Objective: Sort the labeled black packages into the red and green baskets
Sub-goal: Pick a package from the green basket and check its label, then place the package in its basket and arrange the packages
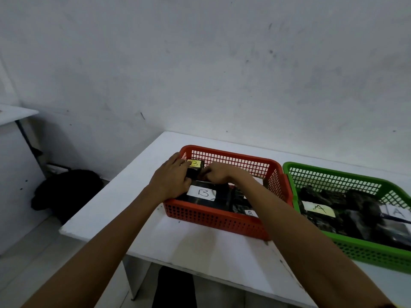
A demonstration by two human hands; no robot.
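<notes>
A red basket (213,217) sits on the white table and holds black packages labeled B; one with a white B label (203,193) lies near its front left. Both hands reach into the basket's far left corner. My left hand (172,177) and my right hand (219,174) together grip a small black package with a yellow B label (194,166). To the right stands a green basket (378,254) filled with black packages labeled A (319,208).
The white table (200,247) ends just left of the red basket. A dark bag (66,192) lies on the floor to the left, below a wall. Another white surface (15,113) juts in at the far left.
</notes>
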